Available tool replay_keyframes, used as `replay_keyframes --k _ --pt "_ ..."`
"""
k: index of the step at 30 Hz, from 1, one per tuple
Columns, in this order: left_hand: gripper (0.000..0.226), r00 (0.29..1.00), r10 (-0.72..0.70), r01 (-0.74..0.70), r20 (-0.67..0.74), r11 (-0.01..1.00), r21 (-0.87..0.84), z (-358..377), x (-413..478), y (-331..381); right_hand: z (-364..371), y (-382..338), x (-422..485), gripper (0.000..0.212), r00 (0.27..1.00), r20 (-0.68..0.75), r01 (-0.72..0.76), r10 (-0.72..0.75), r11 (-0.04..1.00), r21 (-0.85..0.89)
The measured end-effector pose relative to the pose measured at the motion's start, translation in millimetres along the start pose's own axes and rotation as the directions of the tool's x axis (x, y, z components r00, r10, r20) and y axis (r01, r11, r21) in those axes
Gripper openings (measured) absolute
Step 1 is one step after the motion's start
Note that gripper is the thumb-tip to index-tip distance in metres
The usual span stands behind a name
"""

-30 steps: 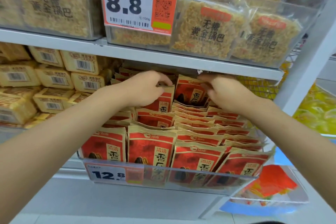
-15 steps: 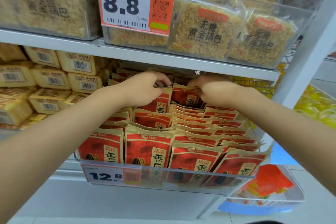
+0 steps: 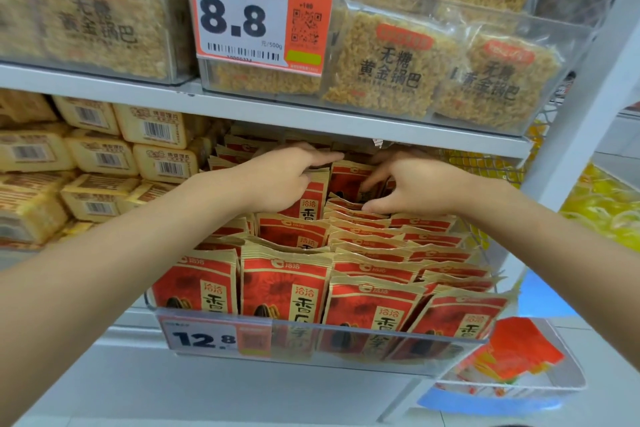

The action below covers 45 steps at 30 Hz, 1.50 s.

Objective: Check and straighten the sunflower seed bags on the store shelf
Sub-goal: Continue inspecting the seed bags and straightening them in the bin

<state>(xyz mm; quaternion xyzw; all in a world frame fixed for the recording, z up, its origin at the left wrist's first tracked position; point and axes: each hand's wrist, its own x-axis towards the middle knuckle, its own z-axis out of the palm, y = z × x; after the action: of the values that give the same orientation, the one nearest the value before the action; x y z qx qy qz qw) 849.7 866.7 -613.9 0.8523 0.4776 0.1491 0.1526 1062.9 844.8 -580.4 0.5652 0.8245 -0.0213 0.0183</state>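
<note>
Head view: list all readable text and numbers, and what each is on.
"8.8", "元/500g": orange price tag on the upper bin.
"无糖 黄金锅巴": rice-crust packs beside it.
"12.8": lower price tag on the clear tray front.
"洽洽", large "香": red seed bags.
Unreadable: the tags' barcode digits and QR blocks, and the labels on the yellow packs at left.

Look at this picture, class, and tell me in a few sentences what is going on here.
A person is tidying red seed bags that stand in rows in a clear tray under a shelf. Both hands reach to the back row. The left hand lies over the top of one bag, and the right hand curls fingers and thumb round bags beside it. The front left bags stand upright, while the rows at the right lean.
</note>
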Motion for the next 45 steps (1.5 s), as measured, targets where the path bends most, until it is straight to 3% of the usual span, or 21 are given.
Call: replay_keyframes --k 6,12,18,20,22,26,30,33,37,42,45 --pt "0.061 1.000 -0.028 0.028 0.001 0.999 -0.023 0 0 1 8 -4 11 0.026 1.000 -0.001 -0.001 0.001 0.998 -0.067" --pt "0.063 0.998 0.002 -0.008 -0.056 0.993 -0.116 -2 1 7 4 10 8 0.028 0.978 -0.198 -0.060 0.064 0.998 0.025" --pt "0.067 0.997 -0.065 0.070 -0.047 0.990 0.120 4 4 1 18 5 13 0.013 0.994 -0.111 0.008 -0.002 0.998 0.055" --pt "0.067 0.997 -0.052 0.058 -0.052 0.990 0.126 5 1 1 15 3 9 0.020 0.984 -0.178 0.018 0.007 0.990 0.140" --pt "0.067 0.998 -0.043 0.049 -0.049 0.991 0.128 5 0 2 13 2 3 0.029 0.975 -0.221 0.004 0.018 0.995 0.100" --pt "0.063 0.999 -0.035 0.038 -0.022 0.990 0.133 4 1 1 15 1 -3 0.039 0.987 -0.156 -0.024 0.031 0.999 0.047" --pt "0.058 0.995 -0.087 0.087 -0.041 0.996 0.016 0 -1 -1 13 8 -2 0.038 0.977 -0.206 -0.004 0.058 0.968 0.251" --pt "0.059 0.994 -0.107 0.110 -0.031 0.986 0.124 1 3 6 17 13 2 0.035 0.971 -0.218 -0.018 0.098 0.939 0.344" --pt "0.054 0.995 -0.091 0.096 -0.032 0.969 0.228 2 9 9 17 11 6 0.032 0.980 -0.171 -0.037 0.099 0.942 0.333" --pt "0.059 0.998 -0.056 0.064 -0.039 0.970 0.237 5 4 4 19 14 20 0.031 0.924 -0.307 -0.113 0.227 0.931 0.347" --pt "0.060 0.998 -0.051 0.058 -0.038 0.974 0.221 6 4 3 17 10 32 0.033 0.941 -0.227 -0.195 0.251 0.951 0.241"
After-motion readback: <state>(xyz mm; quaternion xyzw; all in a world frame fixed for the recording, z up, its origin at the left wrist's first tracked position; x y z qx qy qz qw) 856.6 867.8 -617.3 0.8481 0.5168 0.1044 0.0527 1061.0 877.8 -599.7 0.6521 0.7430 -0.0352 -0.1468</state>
